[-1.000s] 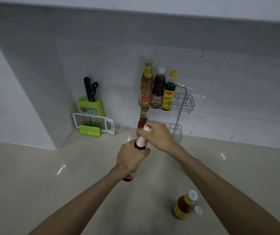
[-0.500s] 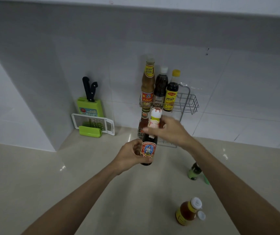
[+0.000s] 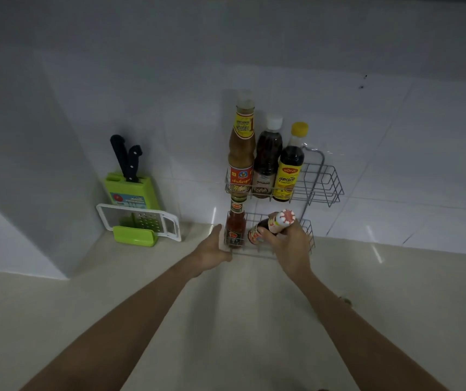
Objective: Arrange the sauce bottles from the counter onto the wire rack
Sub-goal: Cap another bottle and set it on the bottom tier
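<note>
Sauce bottles fill the left of the wire rack [image 3: 325, 182]: three stand upright on the upper tier, and a red chilli bottle [image 3: 235, 230] sits at the left of the lower tier. The right hand [image 3: 288, 246] grasps a white-capped bottle [image 3: 271, 225], tilted, going in beside it. The left hand [image 3: 212, 249] rests loosely open against the rack's lower corner. No further bottles show on the pale glossy worktop [image 3: 113, 306]. White tiled walls close the corner, where a green knife block [image 3: 131, 187] stands behind a grater [image 3: 141, 221].

Both bare forearms extended forward. Left hand [image 3: 212, 251] open, fingers straight. Right hand [image 3: 288, 244] curled closed, gripping, palm down.
</note>
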